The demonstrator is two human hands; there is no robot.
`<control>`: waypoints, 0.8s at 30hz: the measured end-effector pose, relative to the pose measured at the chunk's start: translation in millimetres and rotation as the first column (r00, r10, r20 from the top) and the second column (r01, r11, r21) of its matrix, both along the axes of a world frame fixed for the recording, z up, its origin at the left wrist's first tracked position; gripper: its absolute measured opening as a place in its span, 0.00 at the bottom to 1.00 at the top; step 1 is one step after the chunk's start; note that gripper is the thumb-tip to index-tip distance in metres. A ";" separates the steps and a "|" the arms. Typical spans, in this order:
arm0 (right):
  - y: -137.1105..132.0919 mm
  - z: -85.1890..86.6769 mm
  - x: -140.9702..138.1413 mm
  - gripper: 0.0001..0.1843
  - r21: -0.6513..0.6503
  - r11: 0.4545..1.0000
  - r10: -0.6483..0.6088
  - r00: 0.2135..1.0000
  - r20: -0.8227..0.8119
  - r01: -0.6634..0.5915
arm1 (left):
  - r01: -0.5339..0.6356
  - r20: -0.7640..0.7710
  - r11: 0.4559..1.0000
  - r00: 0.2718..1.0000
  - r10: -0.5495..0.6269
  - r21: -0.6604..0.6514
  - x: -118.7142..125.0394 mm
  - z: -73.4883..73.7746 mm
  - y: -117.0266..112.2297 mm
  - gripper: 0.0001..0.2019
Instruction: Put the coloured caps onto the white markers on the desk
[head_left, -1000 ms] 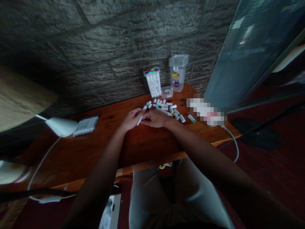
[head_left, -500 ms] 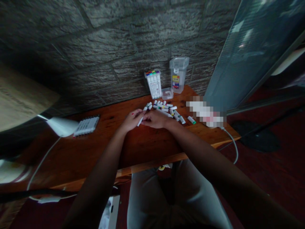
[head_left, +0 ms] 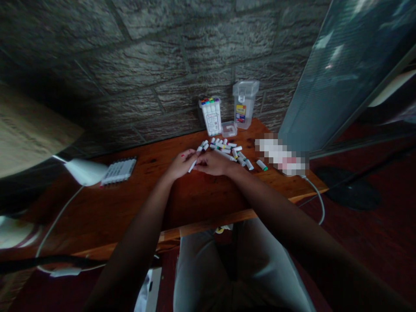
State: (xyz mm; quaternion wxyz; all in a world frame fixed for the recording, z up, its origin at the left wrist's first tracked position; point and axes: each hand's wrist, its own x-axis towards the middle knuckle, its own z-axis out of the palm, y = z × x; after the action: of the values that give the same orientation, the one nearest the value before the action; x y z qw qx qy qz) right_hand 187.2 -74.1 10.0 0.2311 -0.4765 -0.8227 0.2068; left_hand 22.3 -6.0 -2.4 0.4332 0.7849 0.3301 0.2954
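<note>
Over the middle of the wooden table, my left hand (head_left: 180, 165) is closed around a slim white marker (head_left: 192, 166), whose near end points toward me. My right hand (head_left: 213, 163) meets it there, thumb and fingers pinched at the same marker. Just beyond my fingertips lie more white markers (head_left: 203, 145), partly hidden by the hands. A loose pile of short white markers (head_left: 241, 158) with coloured bands spreads behind and right of my right hand. One with a green end (head_left: 261, 165) lies apart on the right.
A filled marker case (head_left: 212, 117) stands by the stone wall, beside a small clear lid (head_left: 229, 129) and a tall clear container (head_left: 244, 105). Left are a row of pens (head_left: 119, 170) and a white lamp-like object (head_left: 85, 172). A corded, blurred-out item (head_left: 282, 155) lies right.
The view has shifted very slightly. Both hands keep their places on the marker, and the pile looks the same.
</note>
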 end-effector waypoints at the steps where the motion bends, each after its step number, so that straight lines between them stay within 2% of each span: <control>1: 0.2 -0.2 0.0 0.11 0.002 1.000 0.000 1.000 0.001 0.000 | 0.002 -0.005 1.000 1.000 -0.002 0.006 -0.2 0.1 -0.1 0.20; 11: 0.1 0.0 0.6 0.11 0.002 1.000 -0.009 1.000 0.004 0.009 | 0.035 -0.068 0.997 0.997 -0.031 0.064 -0.7 2.7 -1.1 0.23; 24: -1.1 0.2 0.5 0.11 -0.013 1.000 -0.020 0.999 -0.025 0.020 | 0.036 -0.072 0.998 0.997 -0.032 0.052 -2.1 -1.3 1.8 0.23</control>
State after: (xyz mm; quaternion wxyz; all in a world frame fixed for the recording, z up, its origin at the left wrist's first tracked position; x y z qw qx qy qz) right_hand 187.7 -75.1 10.2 0.2406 -0.4836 -0.8135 0.2158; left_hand 20.2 -4.2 -3.8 0.4052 0.8117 0.3238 0.2684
